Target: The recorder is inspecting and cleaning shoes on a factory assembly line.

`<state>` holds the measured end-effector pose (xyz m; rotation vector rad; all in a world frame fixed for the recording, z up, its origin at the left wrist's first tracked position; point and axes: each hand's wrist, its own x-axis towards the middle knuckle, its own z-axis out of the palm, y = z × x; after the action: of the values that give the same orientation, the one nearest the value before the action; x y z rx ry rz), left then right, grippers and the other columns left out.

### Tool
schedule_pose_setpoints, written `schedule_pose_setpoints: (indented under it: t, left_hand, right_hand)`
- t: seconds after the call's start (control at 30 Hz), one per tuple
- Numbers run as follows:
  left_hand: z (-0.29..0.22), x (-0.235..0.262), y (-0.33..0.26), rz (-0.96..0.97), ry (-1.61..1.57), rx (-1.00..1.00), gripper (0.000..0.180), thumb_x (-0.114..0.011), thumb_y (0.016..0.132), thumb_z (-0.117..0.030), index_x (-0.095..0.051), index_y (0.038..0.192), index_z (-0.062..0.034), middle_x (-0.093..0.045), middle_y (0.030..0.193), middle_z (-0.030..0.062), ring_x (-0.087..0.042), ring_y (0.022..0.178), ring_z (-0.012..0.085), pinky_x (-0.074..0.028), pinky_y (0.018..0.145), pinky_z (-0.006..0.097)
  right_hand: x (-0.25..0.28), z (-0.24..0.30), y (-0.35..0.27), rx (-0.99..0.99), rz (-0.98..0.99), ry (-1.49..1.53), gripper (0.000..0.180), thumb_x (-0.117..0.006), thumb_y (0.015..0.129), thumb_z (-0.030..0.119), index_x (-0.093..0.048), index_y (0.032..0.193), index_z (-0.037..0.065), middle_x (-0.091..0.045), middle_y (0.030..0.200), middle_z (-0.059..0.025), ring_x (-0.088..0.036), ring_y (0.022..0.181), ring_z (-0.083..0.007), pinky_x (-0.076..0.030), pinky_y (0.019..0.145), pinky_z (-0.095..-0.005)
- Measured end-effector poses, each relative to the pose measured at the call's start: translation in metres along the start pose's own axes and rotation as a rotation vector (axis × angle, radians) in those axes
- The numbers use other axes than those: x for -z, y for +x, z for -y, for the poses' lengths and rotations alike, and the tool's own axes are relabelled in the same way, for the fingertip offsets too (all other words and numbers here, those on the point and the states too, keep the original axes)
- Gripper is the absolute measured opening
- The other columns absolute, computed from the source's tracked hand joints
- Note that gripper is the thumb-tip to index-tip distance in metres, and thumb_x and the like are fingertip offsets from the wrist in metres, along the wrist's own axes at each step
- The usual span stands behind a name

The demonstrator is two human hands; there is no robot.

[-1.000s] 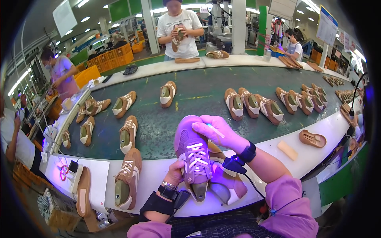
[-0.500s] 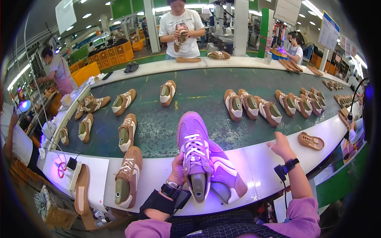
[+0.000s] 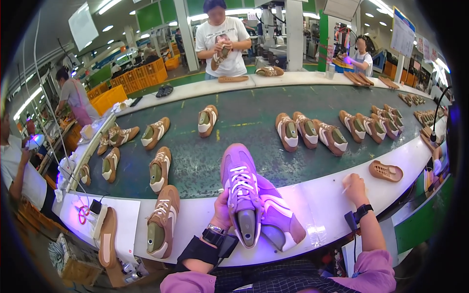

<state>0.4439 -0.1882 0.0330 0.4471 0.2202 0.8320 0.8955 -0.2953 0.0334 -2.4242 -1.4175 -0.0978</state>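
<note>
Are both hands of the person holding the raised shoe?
No, only the left hand holds the raised shoe; the right hand is apart, farther right.

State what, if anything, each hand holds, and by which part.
Left hand: a laced shoe, by its middle, from the left. Right hand: cannot tell whether it holds anything.

Left hand (image 3: 222,211): fingers mostly hidden behind held shoe (image 3: 241,188)
Second shoe (image 3: 284,211): partly covered by held shoe
Right hand (image 3: 356,189): fingertip contents unclear
Far-right shoes (image 3: 424,118): too small to count
</note>
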Motion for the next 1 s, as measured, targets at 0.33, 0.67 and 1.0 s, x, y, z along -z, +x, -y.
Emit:
schedule_pose_setpoints:
  t: [0.33, 0.67, 1.0]
  left_hand:
    - [-0.026, 0.001, 0.002, -0.085, -0.006, -0.115, 0.091, -0.040, 0.081, -0.066, -0.035, 0.132, 0.0083, -0.052, 0.114, 0.0373, -0.057, 0.101, 0.0458, -0.047, 0.089, 0.051]
    - [-0.029, 0.003, 0.003, -0.033, -0.032, -0.105, 0.092, -0.043, 0.079, -0.067, -0.036, 0.132, 0.0073, -0.050, 0.115, 0.0393, -0.057, 0.101, 0.0469, -0.048, 0.087, 0.052]
    - [-0.027, 0.000, 0.006, -0.039, 0.016, -0.113, 0.090, -0.049, 0.079, -0.063, -0.033, 0.134, 0.0056, -0.049, 0.124, 0.0308, -0.055, 0.107, 0.0455, -0.047, 0.090, 0.053]
  right_hand:
    - [0.048, 0.130, -0.030, 0.452, -0.077, 0.420, 0.052, -0.070, 0.072, 0.013, -0.050, 0.117, -0.002, -0.050, 0.125, -0.0244, -0.047, 0.114, -0.0393, -0.038, 0.098, -0.0427]
    - [0.047, 0.182, -0.024, 0.716, 0.000, 0.489, 0.051, -0.073, 0.070, 0.015, -0.053, 0.115, -0.001, -0.055, 0.120, -0.0216, -0.050, 0.112, -0.0362, -0.042, 0.095, -0.0413]
    - [0.042, 0.153, -0.025, 0.584, 0.035, 0.441, 0.046, -0.072, 0.069, 0.016, -0.056, 0.111, 0.002, -0.059, 0.112, -0.0165, -0.054, 0.106, -0.0337, -0.044, 0.090, -0.0402]
